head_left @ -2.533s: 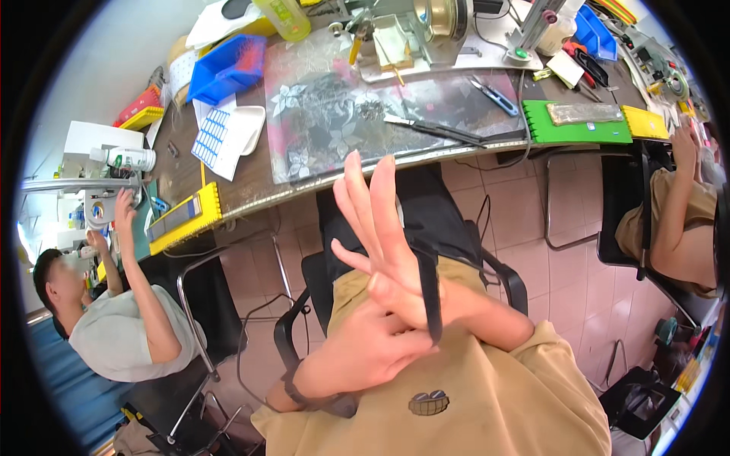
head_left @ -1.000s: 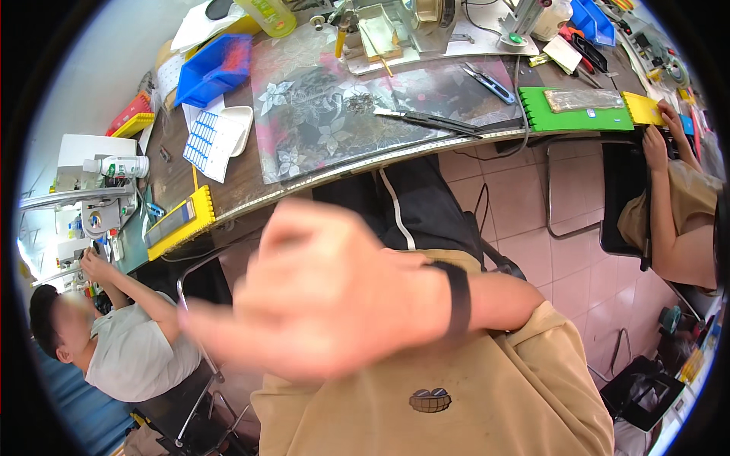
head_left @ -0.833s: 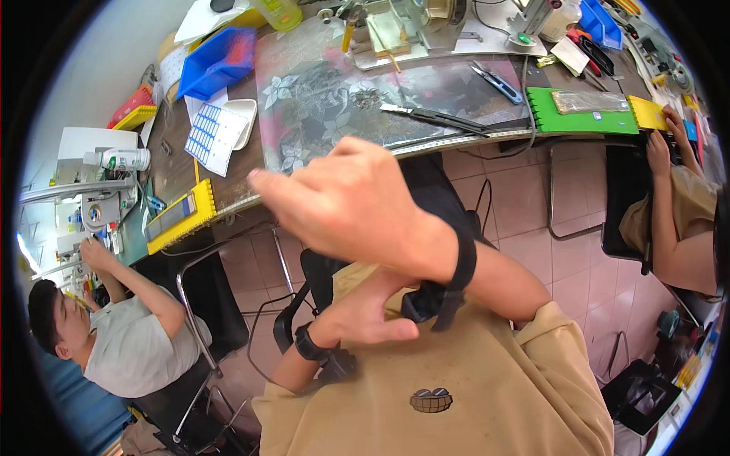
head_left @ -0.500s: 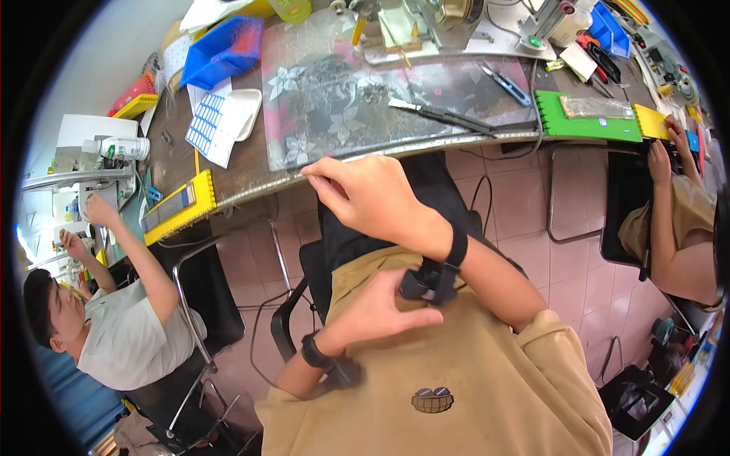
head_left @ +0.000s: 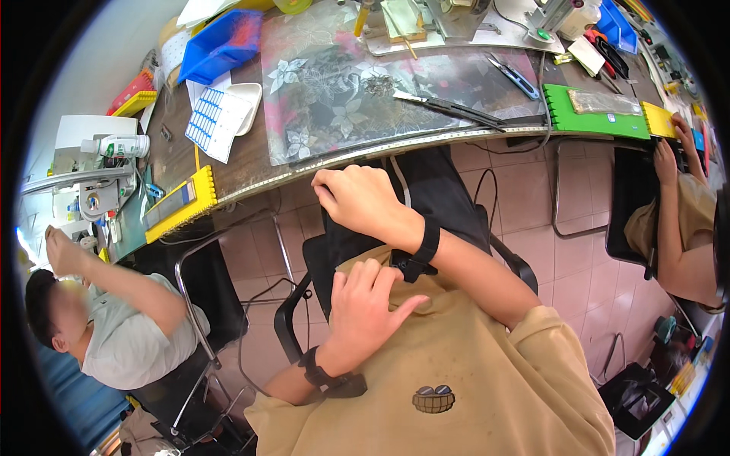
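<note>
My left hand (head_left: 363,298) is in front of my tan shirt (head_left: 494,380), fingers apart and thumb held out, with nothing in it. Its fingertips are close to the small black device on the black wristband (head_left: 427,247) of my right wrist. My right hand (head_left: 361,199) hangs over my dark trousers, just short of the table edge. Its fingers are curled in, and I see nothing in them. Around my left wrist is another black band (head_left: 313,366) with a small dark box. On the table beyond lie black tweezers (head_left: 456,109) and a blue-handled cutter (head_left: 517,78).
A clear mat (head_left: 334,114) with small dark bits covers the table's middle. A blue bin (head_left: 217,57), a white tray (head_left: 247,99) and a yellow board (head_left: 182,204) stand left; a green board (head_left: 593,114) is right. Co-workers sit on both sides, near chairs and cables.
My left hand has moved up and spread its fingers. My right hand has drawn back from the table edge. The co-worker on the left has raised an arm toward the head.
</note>
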A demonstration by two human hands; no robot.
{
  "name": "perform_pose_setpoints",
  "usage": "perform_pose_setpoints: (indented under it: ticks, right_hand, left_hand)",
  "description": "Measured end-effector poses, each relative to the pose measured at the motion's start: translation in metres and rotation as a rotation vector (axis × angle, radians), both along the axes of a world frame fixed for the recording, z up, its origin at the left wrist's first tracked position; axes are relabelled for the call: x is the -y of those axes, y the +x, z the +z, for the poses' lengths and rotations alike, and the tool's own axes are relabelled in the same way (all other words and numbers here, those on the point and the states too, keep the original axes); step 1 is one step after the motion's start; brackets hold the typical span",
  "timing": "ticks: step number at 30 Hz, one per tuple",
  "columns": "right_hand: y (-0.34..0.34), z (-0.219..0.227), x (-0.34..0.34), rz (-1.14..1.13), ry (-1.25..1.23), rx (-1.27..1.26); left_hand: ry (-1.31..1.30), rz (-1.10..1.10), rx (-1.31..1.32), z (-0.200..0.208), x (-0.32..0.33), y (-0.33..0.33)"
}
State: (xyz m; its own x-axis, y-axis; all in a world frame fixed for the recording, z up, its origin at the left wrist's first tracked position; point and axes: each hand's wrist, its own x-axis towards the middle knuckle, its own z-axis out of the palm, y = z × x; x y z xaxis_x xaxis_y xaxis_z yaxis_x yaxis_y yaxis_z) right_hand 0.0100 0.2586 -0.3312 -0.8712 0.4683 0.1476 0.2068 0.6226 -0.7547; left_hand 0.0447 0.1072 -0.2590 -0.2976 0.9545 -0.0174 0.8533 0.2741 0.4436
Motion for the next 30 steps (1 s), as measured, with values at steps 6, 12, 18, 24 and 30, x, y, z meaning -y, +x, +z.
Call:
perform_pose_setpoints:
  ticks: [6, 12, 18, 24, 30]
  right_hand:
    - [-0.013, -0.004, 0.007, -0.006, 0.136, -0.084]
    - [-0.007, -0.015, 0.000, 0.012, 0.299, -0.087]
    - [0.031, -0.069, 0.043, 0.235, 0.527, -0.270]
    - [0.036, -0.070, 0.082, 0.423, 0.465, -0.232]
    - [0.026, -0.070, 0.092, 0.513, 0.335, -0.102]
  left_hand:
    - [-0.007, 0.093, 0.014, -0.030, -0.008, -0.006]
    - [-0.096, 0.082, 0.368, -0.016, -0.006, -0.012]
    - [-0.281, 0.226, 1.470, 0.015, 0.014, -0.023]
    - [-0.368, 0.317, 1.533, -0.005, 0.003, -0.036]
    - [-0.423, 0.331, 1.544, -0.020, -0.006, -0.031]
